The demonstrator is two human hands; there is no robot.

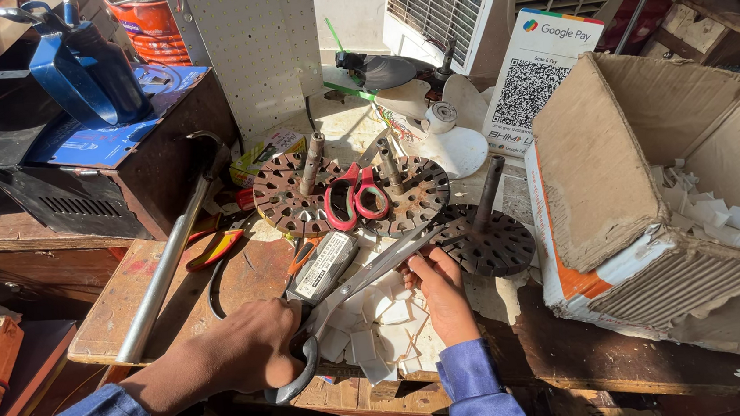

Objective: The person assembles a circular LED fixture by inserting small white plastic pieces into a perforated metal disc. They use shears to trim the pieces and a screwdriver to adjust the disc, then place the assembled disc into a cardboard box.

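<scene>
My left hand [253, 345] grips the dark handles of large grey scissors [366, 274], whose blades point up and right over the wooden bench [131, 297]. My right hand [443, 295] sits just under the blade tips. Its fingertips pinch a small white paper piece against the blades, and the fingers mostly hide it. A heap of cut white paper pieces [380, 330] lies between my hands.
Three rusty slotted discs on shafts [294, 196] [417, 195] [487, 243] stand behind, with red-handled scissors [356, 196] lying across two of them. A torn cardboard box [613, 171] holding paper scraps fills the right. A metal pipe [168, 268], orange pliers [215, 247] and a blue oil can [86, 72] are at the left.
</scene>
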